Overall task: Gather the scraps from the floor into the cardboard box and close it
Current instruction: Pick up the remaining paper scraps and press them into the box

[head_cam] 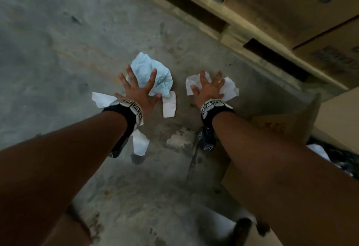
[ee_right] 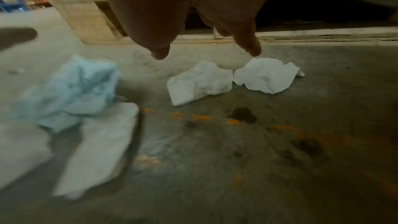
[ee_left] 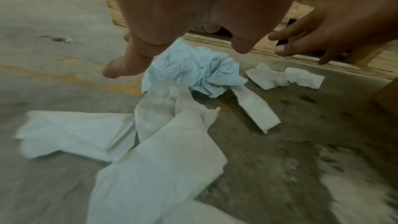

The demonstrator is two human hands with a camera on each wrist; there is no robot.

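Several paper scraps lie on the concrete floor. My left hand [head_cam: 138, 88] hovers with fingers spread over a crumpled pale blue sheet [head_cam: 155, 74] [ee_left: 193, 71] and holds nothing. My right hand [head_cam: 208, 88] is spread just above two white scraps [head_cam: 191, 84] [ee_right: 200, 83], [head_cam: 231, 89] [ee_right: 267, 74], fingertips clear of them. A white strip [head_cam: 169, 106] [ee_left: 256, 108] lies between the hands. More white sheets [head_cam: 102, 99] [ee_left: 64, 134], [head_cam: 140, 142] [ee_left: 155, 168] lie under my left wrist. The cardboard box [head_cam: 283, 127] stands open at the right, partly behind my right forearm.
A wooden pallet [head_cam: 223, 22] stacked with printed cartons [head_cam: 291, 3] runs along the far right, close beyond the scraps. Another piece of cardboard [head_cam: 66, 230] shows at the bottom left. The floor [head_cam: 58, 41] is stained, with orange paint marks [ee_right: 200, 117].
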